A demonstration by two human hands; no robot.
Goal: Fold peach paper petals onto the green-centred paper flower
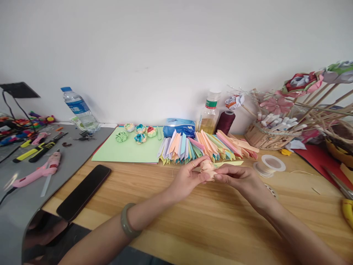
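Note:
A small peach folded-paper flower (207, 166) is held above the wooden table between my two hands. My left hand (188, 177) closes on its left side, thumb below and fingers behind. From the right, my right hand (237, 177) pinches the flower's lower edge between thumb and fingertips. Just behind lies a row of folded paper strips (179, 147) in several colours. Finished-looking paper flowers (140, 138) in green, teal and red rest on a light green paper sheet (118, 152). A spool of pale thread (269, 164) stands to the right of my right hand.
A black phone (84, 192) lies at the left, near a pink glue gun (41, 171) and yellow-black tools (35, 149). Bottles (209, 117) and a maroon thread cone (224, 122) stand by the wall. A basket (268, 136) of paper flowers and scissors (338, 184) are at right.

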